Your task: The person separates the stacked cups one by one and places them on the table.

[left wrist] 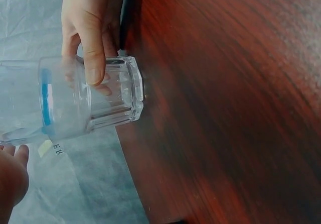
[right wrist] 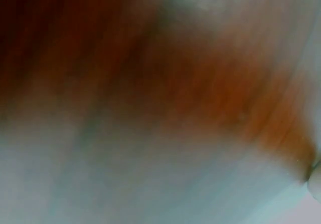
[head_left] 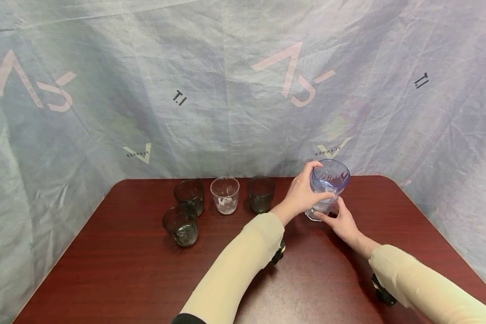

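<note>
Grey cloth backdrop (head_left: 235, 90) behind red-brn table (head_left: 121, 274); at abt 1 o'clock on it, stacked clear glasses (head_left: 333, 181), blue-rimmed up top, w/ person's L hand (head_left: 301, 191) clamped on near the rim, R hand (head_left: 344, 224) clamped lower down; 3 dk tumblers (head_left: 261, 198) & 1 clear tumbler (head_left: 226, 201) at 10 to 12 o'clock.

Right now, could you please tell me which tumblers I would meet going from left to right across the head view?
Overlapping pair of dark-tinted tumblers → small clear tumbler → single dark-tinted tumbler → blue-rimmed clear tumbler.
</note>
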`<state>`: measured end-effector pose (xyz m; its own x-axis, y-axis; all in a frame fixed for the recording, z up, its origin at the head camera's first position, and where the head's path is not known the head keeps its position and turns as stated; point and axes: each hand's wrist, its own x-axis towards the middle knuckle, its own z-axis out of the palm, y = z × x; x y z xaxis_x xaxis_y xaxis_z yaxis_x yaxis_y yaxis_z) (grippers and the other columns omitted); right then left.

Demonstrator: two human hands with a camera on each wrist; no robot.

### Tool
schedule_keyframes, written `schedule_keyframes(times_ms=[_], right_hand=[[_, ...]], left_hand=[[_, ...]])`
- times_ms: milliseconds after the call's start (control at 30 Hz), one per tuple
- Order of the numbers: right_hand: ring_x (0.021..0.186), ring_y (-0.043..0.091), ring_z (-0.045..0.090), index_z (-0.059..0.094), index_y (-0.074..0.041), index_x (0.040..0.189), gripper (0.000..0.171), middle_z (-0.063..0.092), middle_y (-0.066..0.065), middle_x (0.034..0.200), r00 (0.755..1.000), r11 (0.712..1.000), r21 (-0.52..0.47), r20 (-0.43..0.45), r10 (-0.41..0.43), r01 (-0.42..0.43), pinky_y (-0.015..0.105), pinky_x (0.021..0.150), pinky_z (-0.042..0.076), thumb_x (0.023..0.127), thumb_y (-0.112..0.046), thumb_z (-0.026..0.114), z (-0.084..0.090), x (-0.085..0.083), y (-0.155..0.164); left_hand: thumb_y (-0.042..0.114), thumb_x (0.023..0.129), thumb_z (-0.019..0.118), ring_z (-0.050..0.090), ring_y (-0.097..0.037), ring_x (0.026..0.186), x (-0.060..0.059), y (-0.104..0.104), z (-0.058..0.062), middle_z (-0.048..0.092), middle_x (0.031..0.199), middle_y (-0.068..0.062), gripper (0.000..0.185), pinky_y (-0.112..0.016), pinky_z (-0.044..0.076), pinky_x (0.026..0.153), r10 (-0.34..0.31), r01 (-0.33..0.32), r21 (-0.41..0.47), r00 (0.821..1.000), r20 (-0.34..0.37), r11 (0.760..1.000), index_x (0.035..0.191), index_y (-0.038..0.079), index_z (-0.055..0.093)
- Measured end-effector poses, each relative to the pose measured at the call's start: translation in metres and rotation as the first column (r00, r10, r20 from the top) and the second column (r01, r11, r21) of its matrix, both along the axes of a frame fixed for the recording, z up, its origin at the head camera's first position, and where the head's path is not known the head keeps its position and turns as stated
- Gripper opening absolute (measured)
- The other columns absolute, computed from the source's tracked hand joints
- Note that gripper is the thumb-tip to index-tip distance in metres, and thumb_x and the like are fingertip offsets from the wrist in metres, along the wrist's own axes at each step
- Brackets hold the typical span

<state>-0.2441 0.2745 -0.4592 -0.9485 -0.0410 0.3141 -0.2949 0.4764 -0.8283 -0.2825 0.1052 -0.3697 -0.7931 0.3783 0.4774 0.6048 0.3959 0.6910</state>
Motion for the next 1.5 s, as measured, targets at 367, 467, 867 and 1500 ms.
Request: schedule_keyframes(times_ms=[367,467,867,1500], right_hand=[[0.117,0.037,0.052,0.025,0.000,0.145,0.075,0.051,0.027,0.133,1.000,1.000,-0.010,0.012,0.018,-0.017,0.014,0.086,0.042,0.088,-0.009,0.073,-0.003,-0.002,-0.005],[0.114,0.032,0.054,0.027,0.002,0.143,0.074,0.052,0.028,0.132,1.000,1.000,-0.013,-0.014,0.020,-0.020,0.011,0.086,0.040,0.087,-0.007,0.074,-0.004,-0.004,-0.007],[0.117,0.033,0.054,0.024,0.000,0.145,0.076,0.050,0.028,0.134,1.000,1.000,-0.005,0.017,0.016,-0.016,0.027,0.093,0.044,0.088,-0.010,0.073,-0.002,-0.004,-0.009],[0.119,0.041,0.051,0.026,0.001,0.144,0.075,0.048,0.029,0.134,1.000,1.000,0.017,0.012,-0.021,0.021,0.028,0.089,0.044,0.087,-0.010,0.074,-0.002,-0.002,0.002]], left_hand=[[0.039,0.073,0.086,0.058,-0.013,0.104,-0.003,-0.008,-0.002,0.060,0.122,-0.001,0.076,-0.026,0.046,0.082,0.043,-0.046,0.035,0.996,0.083,0.998,0.131,0.029,0.039],[0.041,0.073,0.086,0.059,-0.013,0.103,-0.004,-0.010,-0.001,0.061,0.121,0.000,0.075,-0.027,0.047,0.081,0.061,-0.064,0.029,0.994,0.094,0.998,0.131,0.029,0.039],[0.038,0.075,0.085,0.056,-0.011,0.109,-0.004,-0.017,0.013,0.050,0.135,0.007,0.076,-0.025,0.046,0.085,0.019,-0.021,0.053,0.999,0.036,0.998,0.134,0.027,0.037],[0.017,0.079,0.083,0.047,-0.009,0.124,0.019,-0.056,0.045,0.049,0.136,0.001,0.075,-0.029,0.042,0.098,-0.119,0.122,0.331,0.992,-0.030,0.936,0.135,0.016,0.034]])
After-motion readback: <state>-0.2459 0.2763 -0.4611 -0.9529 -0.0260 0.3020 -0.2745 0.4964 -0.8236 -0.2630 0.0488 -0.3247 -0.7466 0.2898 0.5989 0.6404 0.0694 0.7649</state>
